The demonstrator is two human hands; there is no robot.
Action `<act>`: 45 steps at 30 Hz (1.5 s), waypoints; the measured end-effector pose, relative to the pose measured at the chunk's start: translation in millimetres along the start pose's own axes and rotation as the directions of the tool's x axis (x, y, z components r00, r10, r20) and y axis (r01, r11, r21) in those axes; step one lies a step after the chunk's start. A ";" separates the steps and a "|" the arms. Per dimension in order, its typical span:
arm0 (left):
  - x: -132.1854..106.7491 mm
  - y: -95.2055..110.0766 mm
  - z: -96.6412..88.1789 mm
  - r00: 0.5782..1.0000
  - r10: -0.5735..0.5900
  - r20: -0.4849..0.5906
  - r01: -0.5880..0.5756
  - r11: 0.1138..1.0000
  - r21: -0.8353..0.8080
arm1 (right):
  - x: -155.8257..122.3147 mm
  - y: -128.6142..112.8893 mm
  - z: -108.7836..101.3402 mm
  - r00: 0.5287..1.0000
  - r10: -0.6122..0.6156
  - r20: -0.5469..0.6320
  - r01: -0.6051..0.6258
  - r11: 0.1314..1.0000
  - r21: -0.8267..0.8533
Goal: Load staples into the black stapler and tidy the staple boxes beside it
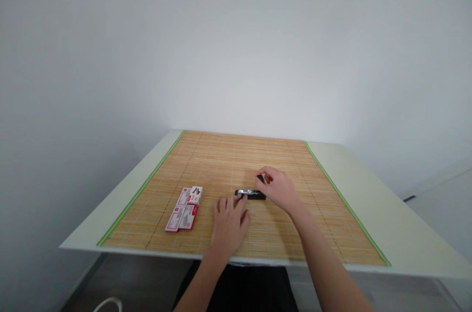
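A black stapler [251,194] with a shiny metal top lies on the bamboo mat [228,164] near the middle of the table. My left hand [229,223] rests flat on the mat, fingers stretched out, with its fingertips touching the stapler's left end. My right hand [279,188] is curled over the stapler's right end, fingers closed on its black rear part. To the left lie several small red and white staple boxes [185,209], flat on the mat and apart from both hands.
The mat has green edging and covers a pale table [372,194] that stands against a white wall. The table's front edge is just below my forearms. A white cable loop [108,303] shows on the floor at lower left.
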State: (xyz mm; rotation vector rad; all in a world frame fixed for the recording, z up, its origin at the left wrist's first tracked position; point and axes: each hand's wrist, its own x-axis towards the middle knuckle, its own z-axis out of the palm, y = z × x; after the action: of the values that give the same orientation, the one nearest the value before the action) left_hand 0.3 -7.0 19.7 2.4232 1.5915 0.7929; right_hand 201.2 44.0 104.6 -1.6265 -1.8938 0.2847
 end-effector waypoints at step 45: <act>-25.8 -4.8 -17.1 0.978 0.130 0.163 -0.054 0.914 -0.401 | -138.4 -1.0 42.2 0.790 0.319 0.523 -0.612 0.371 0.698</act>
State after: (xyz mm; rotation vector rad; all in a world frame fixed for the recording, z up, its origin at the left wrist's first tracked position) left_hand -19.9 -30.6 23.3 2.2133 1.1265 0.7850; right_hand 183.1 -78.0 29.0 -1.3613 -1.0135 1.5507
